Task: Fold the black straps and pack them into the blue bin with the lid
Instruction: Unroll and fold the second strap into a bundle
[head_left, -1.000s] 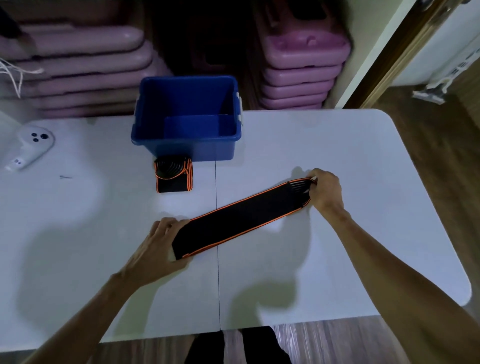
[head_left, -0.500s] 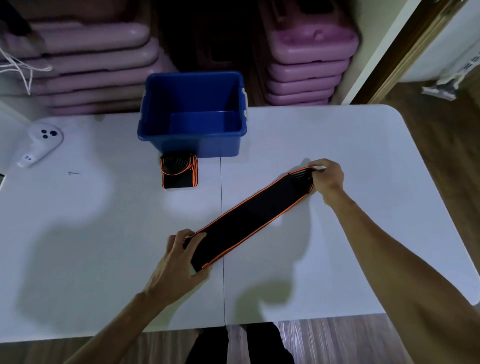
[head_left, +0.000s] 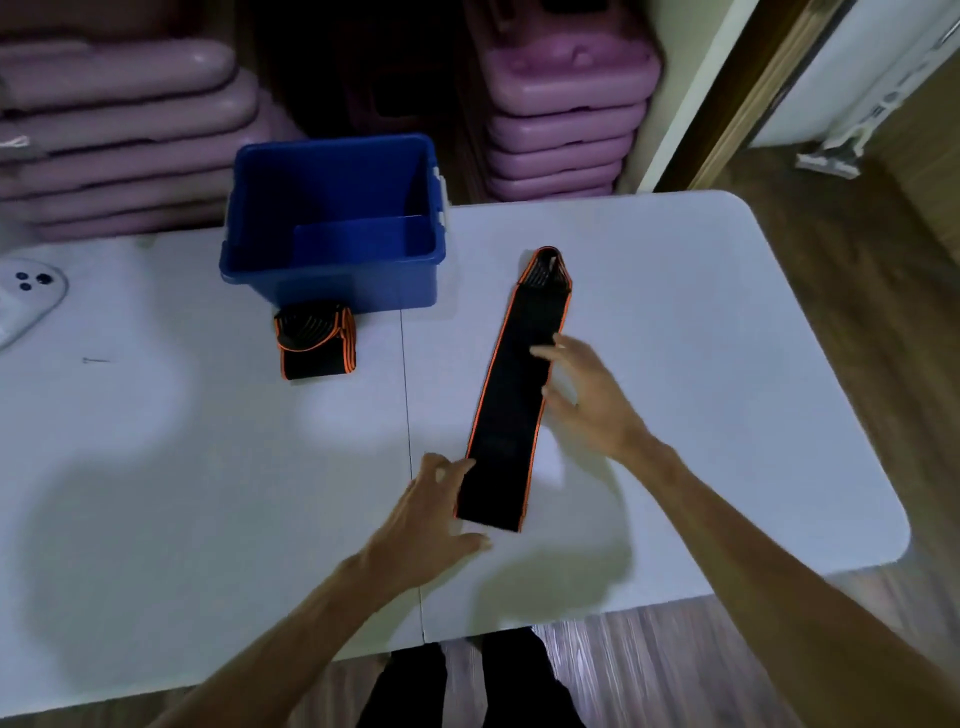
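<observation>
Since half a second ago the long black strap (head_left: 517, 400) has swung round from a diagonal to nearly straight away from me, and my right hand (head_left: 589, 402) has let go of its far end. That grip's apart now, fingers spread over the strap's middle. Left hand (head_left: 434, 512) has its grip open too, fingertips touching the near end's left edge. Strap lies flat on the tabletop (head_left: 701, 364). Folded strap (head_left: 315, 340) sits just in front of the blue bin (head_left: 332, 275).
</observation>
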